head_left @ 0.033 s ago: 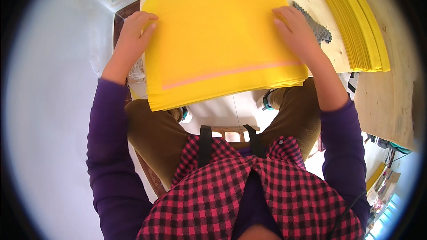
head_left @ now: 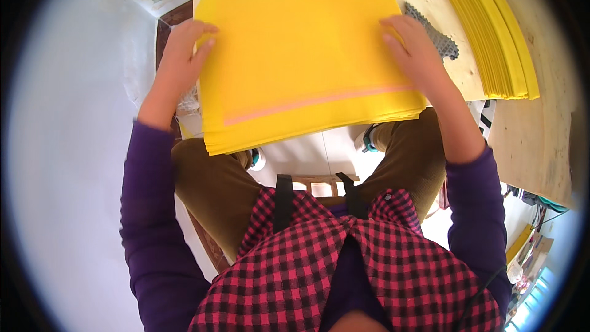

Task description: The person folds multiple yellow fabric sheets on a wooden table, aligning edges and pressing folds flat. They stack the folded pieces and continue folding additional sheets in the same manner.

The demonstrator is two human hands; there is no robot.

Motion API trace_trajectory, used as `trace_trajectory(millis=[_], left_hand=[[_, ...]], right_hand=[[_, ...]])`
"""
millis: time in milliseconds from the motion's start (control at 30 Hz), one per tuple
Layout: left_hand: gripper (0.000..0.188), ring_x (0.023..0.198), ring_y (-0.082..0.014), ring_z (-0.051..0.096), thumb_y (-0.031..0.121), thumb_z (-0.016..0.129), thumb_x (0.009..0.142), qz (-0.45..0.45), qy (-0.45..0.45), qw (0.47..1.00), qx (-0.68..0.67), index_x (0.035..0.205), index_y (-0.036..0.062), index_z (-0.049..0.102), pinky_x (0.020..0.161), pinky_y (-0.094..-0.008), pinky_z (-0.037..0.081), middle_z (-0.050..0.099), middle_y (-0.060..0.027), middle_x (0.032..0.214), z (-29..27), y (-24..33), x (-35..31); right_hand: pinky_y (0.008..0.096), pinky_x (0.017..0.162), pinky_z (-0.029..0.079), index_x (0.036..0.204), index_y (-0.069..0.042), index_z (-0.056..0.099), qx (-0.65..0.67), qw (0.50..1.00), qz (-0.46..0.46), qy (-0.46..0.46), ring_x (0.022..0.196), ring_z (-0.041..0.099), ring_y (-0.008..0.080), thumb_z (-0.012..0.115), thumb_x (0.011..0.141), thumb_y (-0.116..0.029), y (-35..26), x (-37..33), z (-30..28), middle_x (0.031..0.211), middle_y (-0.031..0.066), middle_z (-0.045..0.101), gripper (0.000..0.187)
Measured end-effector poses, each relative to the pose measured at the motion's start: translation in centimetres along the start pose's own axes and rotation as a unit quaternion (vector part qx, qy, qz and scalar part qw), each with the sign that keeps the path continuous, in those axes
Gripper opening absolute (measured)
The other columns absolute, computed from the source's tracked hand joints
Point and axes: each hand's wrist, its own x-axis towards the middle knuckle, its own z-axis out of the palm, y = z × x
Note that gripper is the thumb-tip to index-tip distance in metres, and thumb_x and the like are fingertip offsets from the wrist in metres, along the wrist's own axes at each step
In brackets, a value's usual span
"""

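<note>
Head view — big stack of yellow sheets [head_left: 301,55] lying on the plywood table [head_left: 534,141], overhanging its near edge, left hand [head_left: 183,55] gripping the stack's left edge, right hand [head_left: 413,49] pressed flat on top — fingers spread, second yellow stack [head_left: 491,34] well to the right, dark mesh scrap [head_left: 437,35] between.

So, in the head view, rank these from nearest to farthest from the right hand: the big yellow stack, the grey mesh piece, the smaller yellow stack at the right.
1. Big yellow stack: under the right hand, whose fingers rest on it.
2. Grey mesh piece: on the wooden table, just right of the hand, partly hidden behind it.
3. Smaller yellow stack: farther right on the table, apart from the hand.
</note>
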Motion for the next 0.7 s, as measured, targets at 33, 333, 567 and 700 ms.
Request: trace_trajectory(millis=[33,333,567,700], left_hand=[[0.019,0.103,-0.0364,0.054,0.012,0.058,0.089,0.011,-0.005,1.0,-0.008,0.106,0.0034,0.06,0.091,-0.0415,0.043,0.06,-0.0159,0.106,0.0,0.7,-1.5],[0.02,0.107,-0.0341,0.053,0.012,0.059,0.088,0.01,-0.021,1.0,-0.008,0.106,0.0032,0.061,0.095,-0.0397,0.041,0.059,-0.0146,0.108,1.0,-0.9,1.4],[0.018,0.105,-0.0345,0.054,0.008,0.059,0.086,0.005,-0.056,0.995,-0.078,0.103,0.0031,0.061,0.093,-0.04,0.042,0.06,-0.0147,0.105,0.1,2.5,-4.2],[0.015,0.102,-0.0341,0.054,0.007,0.056,0.087,0.005,-0.016,0.999,-0.027,0.102,0.0033,0.06,0.09,-0.0387,0.043,0.06,-0.0142,0.102,0.9,0.6,-1.3]], right_hand=[[0.0408,0.098,0.041,0.115,0.0,0.058,0.001,1.0,-0.012,-0.007,0.114,0.051,0.0357,0.056,0.09,-0.016,-0.3,-1.5,-0.6,0.117,0.0171,0.057,0.029],[0.04,0.1,0.04,0.114,-0.001,0.059,0.0,1.0,0.014,0.008,0.113,0.051,0.0348,0.055,0.091,-0.017,1.1,1.7,1.4,0.116,0.0163,0.058,0.028],[0.0396,0.1,0.04,0.115,-0.001,0.058,0.061,0.998,0.013,-0.028,0.114,0.05,0.0347,0.056,0.091,-0.017,-1.1,-3.7,-0.8,0.117,0.0171,0.057,0.029],[0.0388,0.1,0.04,0.115,-0.001,0.058,0.021,1.0,-0.001,0.023,0.115,0.05,0.0337,0.057,0.091,-0.017,-0.4,-0.3,1.4,0.117,0.0173,0.056,0.029]])
